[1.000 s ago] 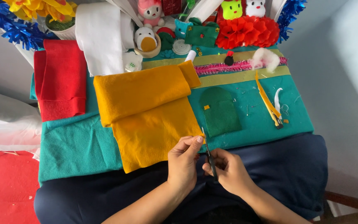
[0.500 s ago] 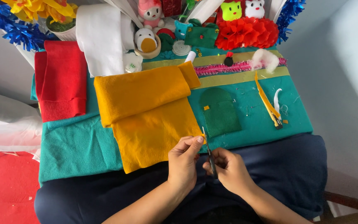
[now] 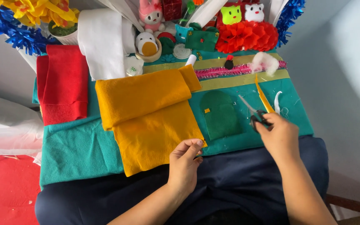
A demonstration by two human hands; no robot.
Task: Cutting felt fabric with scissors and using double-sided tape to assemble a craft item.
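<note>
Folded yellow felt [image 3: 148,112] dominates the teal cloth [image 3: 76,154], and open room lies left of and below it, on bare teal. Right of the yellow felt, a dark green felt arch [image 3: 221,114] lies flat, with a narrow teal strip between the two. Beyond the arch, the right hand [image 3: 278,135] with its scissors [image 3: 253,113] blocks the way. Behind the yellow felt, plush toys [image 3: 151,18], red paper flowers [image 3: 246,37] and white felt [image 3: 103,41] crowd the far edge. Red felt [image 3: 63,83] closes off the far left.

Folded red felt [image 3: 62,85], white cloth [image 3: 102,43], red paper flowers [image 3: 246,36]
</note>
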